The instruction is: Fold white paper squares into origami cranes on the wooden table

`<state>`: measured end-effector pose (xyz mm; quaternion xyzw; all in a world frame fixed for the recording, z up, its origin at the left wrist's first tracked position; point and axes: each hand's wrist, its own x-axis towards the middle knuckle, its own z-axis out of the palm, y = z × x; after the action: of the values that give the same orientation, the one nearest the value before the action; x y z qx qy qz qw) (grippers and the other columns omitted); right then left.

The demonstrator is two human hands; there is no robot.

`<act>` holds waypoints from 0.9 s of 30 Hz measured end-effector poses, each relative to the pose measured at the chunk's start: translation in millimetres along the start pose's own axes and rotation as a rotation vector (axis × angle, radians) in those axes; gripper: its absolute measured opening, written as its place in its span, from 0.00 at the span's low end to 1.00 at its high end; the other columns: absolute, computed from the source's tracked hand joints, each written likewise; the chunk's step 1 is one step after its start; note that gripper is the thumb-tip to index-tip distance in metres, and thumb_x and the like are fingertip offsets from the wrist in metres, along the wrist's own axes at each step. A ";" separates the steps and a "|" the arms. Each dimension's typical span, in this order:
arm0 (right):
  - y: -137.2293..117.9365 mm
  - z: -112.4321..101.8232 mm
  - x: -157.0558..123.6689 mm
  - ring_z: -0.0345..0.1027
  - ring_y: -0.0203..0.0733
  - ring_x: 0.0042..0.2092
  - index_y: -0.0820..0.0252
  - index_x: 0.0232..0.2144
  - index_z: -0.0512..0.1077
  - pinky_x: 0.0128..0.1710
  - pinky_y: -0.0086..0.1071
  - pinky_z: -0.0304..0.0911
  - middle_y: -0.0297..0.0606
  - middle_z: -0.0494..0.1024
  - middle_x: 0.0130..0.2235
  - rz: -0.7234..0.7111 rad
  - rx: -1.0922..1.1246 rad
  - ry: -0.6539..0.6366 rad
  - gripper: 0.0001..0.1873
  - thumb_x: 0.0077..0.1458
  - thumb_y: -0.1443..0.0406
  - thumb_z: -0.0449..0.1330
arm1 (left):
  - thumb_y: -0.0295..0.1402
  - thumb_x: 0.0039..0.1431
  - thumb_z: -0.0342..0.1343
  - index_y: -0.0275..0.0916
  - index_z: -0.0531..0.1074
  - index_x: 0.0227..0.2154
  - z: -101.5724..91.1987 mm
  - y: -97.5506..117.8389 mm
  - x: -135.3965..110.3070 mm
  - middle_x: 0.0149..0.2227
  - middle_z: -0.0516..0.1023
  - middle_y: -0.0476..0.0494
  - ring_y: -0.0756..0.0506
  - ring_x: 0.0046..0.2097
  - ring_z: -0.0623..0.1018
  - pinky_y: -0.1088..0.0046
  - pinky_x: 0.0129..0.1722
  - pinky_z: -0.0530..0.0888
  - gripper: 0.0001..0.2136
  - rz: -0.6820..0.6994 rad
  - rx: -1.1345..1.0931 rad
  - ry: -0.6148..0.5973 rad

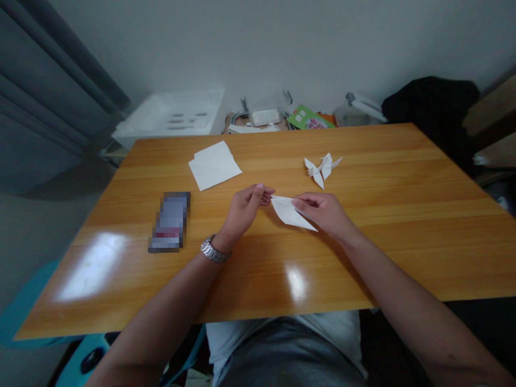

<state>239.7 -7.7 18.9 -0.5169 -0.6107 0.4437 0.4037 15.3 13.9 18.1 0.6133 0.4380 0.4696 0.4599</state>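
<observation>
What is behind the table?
Beyond its far edge, a white tray, a green book and a lidded box show, among others; the table hides what lies lower.

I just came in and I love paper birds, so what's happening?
A person's right hand pinches a folded white paper over the wooden table, and the left hand is at its pointed end. Two white origami cranes lie farther back, with flat paper sheets off to the left.
</observation>
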 end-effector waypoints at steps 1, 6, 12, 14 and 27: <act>0.0 -0.2 0.1 0.73 0.40 0.31 0.61 0.36 0.83 0.31 0.32 0.66 0.38 0.83 0.33 -0.006 -0.005 0.000 0.17 0.57 0.52 0.66 | 0.51 0.69 0.51 0.35 0.80 0.41 0.9 1.3 -0.9 0.39 0.83 0.38 0.47 0.40 0.82 0.70 0.43 0.81 0.23 0.019 0.029 -0.013; 0.6 -0.8 1.0 0.73 0.41 0.32 0.61 0.35 0.83 0.33 0.33 0.66 0.39 0.84 0.34 -0.028 -0.045 -0.025 0.17 0.57 0.52 0.65 | 0.42 0.59 0.65 0.36 0.79 0.45 6.1 2.1 -5.8 0.44 0.83 0.39 0.46 0.42 0.82 0.71 0.43 0.80 0.16 0.031 0.114 -0.097; 2.0 1.4 0.4 0.76 0.44 0.36 0.58 0.37 0.83 0.37 0.34 0.68 0.39 0.85 0.36 -0.066 -0.076 -0.090 0.17 0.59 0.52 0.64 | 0.38 0.63 0.62 0.38 0.80 0.37 4.9 -1.7 -4.4 0.37 0.83 0.44 0.48 0.37 0.80 0.74 0.38 0.77 0.08 0.077 0.234 -0.145; 2.3 1.4 0.3 0.77 0.45 0.37 0.58 0.37 0.83 0.38 0.35 0.69 0.39 0.85 0.37 -0.056 -0.068 -0.072 0.17 0.58 0.52 0.64 | 0.38 0.62 0.62 0.38 0.79 0.36 4.2 -2.1 -2.9 0.36 0.83 0.44 0.48 0.35 0.80 0.74 0.36 0.77 0.08 0.070 0.232 -0.130; 2.8 1.4 -1.7 0.78 0.45 0.37 0.56 0.38 0.84 0.38 0.35 0.68 0.38 0.86 0.38 -0.144 -0.223 -0.095 0.15 0.62 0.54 0.62 | 0.35 0.65 0.59 0.40 0.78 0.38 7.0 -3.9 -7.8 0.38 0.81 0.45 0.47 0.41 0.79 0.70 0.43 0.75 0.05 0.227 0.449 -0.171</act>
<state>239.4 -9.4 15.7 -0.4916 -0.7102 0.3671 0.3453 20.4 6.1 12.0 0.7826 0.4192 0.3556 0.2920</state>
